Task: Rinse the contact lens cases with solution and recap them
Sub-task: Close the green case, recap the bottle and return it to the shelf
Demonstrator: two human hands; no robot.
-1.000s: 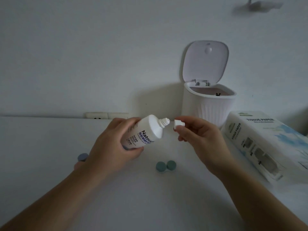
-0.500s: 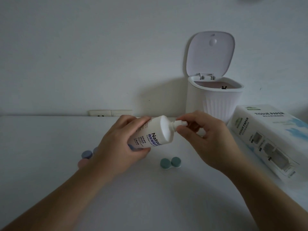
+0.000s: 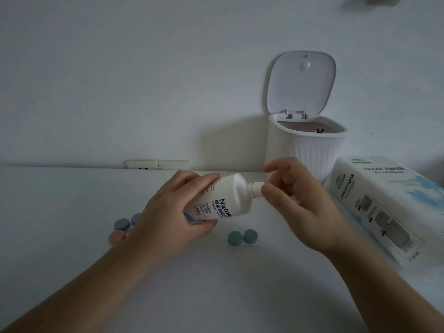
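Bottle cap (image 3: 258,187) between right fingers (image 3: 269,192)

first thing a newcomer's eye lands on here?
The white solution bottle at centre, tilted in the left hand, with the right hand pinching its cap. Next, the open-lidded bin by the wall and the teal lens case on the table.

Home: lidded bin (image 3: 310,150), tissue box (image 3: 384,203)

The white plastic solution bottle (image 3: 223,198) looks smooth and faintly glossy, the ribbed white plastic bin (image 3: 312,152) matt, the teal plastic lens case (image 3: 242,237) matt, the white worktop (image 3: 72,200) smooth.
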